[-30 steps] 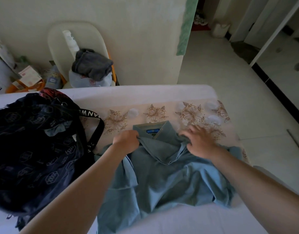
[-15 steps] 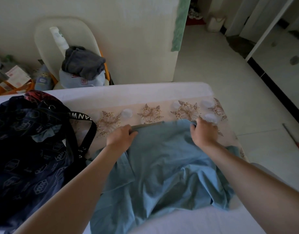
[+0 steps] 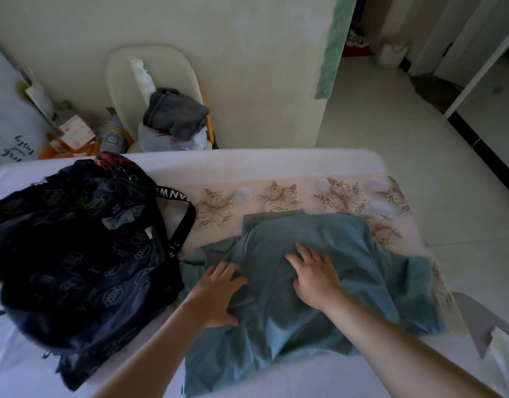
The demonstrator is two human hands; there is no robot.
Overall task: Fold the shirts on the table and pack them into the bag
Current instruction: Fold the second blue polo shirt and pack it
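Observation:
A blue-grey shirt lies spread and rumpled on the table, back side up, its collar edge toward the far side. My left hand lies flat on the shirt's left part with fingers spread. My right hand presses flat on the middle of the shirt, fingers apart. Neither hand grips the cloth. A dark navy patterned bag with a black lettered strap slumps on the table's left side, touching the shirt's left sleeve.
A floral runner covers the table's far part. Behind the table a white chair holds a grey garment and a bottle. Clutter sits on the floor at the left. The table's right edge borders open tiled floor.
Both hands have let go of the shirt's collar edge and slid back toward me, and now lie flat on the cloth. The shirt lies flatter, with its back up.

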